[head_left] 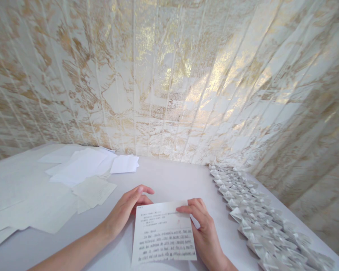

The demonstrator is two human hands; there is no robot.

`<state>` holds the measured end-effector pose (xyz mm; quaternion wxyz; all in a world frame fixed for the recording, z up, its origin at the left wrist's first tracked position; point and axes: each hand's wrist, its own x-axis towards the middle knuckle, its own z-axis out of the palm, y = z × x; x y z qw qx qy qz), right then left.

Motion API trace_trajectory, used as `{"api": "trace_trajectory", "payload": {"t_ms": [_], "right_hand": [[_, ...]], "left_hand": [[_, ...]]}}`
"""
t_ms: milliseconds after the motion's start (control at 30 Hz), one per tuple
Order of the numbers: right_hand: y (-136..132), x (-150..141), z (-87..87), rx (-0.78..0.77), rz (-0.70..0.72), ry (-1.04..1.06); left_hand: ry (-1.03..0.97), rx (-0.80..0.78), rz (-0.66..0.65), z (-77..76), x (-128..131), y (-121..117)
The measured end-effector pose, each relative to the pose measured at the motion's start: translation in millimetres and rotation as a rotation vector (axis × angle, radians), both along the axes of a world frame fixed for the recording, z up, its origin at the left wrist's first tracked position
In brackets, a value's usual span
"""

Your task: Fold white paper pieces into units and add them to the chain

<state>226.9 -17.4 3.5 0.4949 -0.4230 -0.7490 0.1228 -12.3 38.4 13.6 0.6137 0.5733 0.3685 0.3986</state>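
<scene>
A squarish sheet of paper with printed lines at the top and handwriting below is tilted up in front of me at the bottom middle. My right hand grips its right edge, fingers over the upper corner and the rest of the hand partly behind. At the upper left corner is my left hand, its fingers loosely bent and apart. Some of those fingers lie behind the paper's edge; whether they touch it I cannot tell.
Loose white sheets and larger pale sheets overlap on the left of the white table. A small paper stack lies at the back. Rows of folded paper pieces run down the right. A patterned curtain hangs behind.
</scene>
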Motion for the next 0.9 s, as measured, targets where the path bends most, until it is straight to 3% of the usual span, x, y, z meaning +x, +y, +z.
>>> {"api": "trace_trajectory", "payload": {"t_ms": [900], "right_hand": [[0.0, 1.5, -2.3, -0.034, 0.002, 0.001]], "left_hand": [[-0.006, -0.005, -0.006, 1.1, 1.0, 0.9]]}}
